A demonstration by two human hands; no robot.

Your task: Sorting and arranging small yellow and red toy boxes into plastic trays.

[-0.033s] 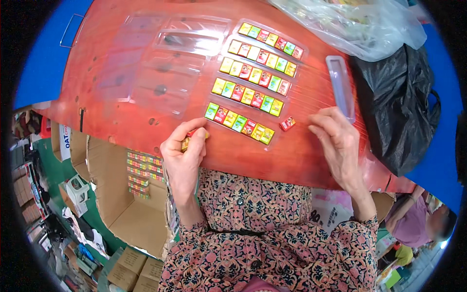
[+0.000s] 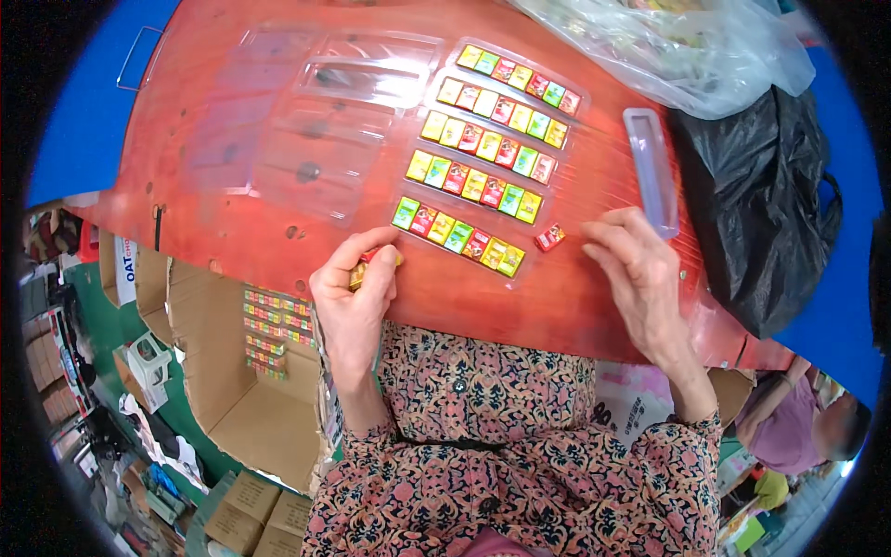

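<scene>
My left hand (image 2: 351,286) is closed around small yellow-and-red boxes (image 2: 360,271), partly hidden by the fingers. It is beside the near-left corner of a clear plastic tray (image 2: 513,281). Rows of small red, yellow and green boxes (image 2: 457,236) fill the tray's slots. One loose red box (image 2: 550,238) rests on the red tabletop (image 2: 445,302), just right of the nearest row. My right hand (image 2: 640,274) hovers to the right of that box, thumb and forefinger slightly apart with nothing visible between them.
More clear trays (image 2: 316,153) lie at the left. A narrow clear tray (image 2: 652,172) sits on the right, by a black plastic bag (image 2: 756,209) and a translucent bag (image 2: 687,56). An open carton (image 2: 251,418) below the table's left edge contains packed rows. A person (image 2: 789,413) is at lower right.
My right hand has shifted slightly left, toward the loose red box. The left hand still grips its small boxes.
</scene>
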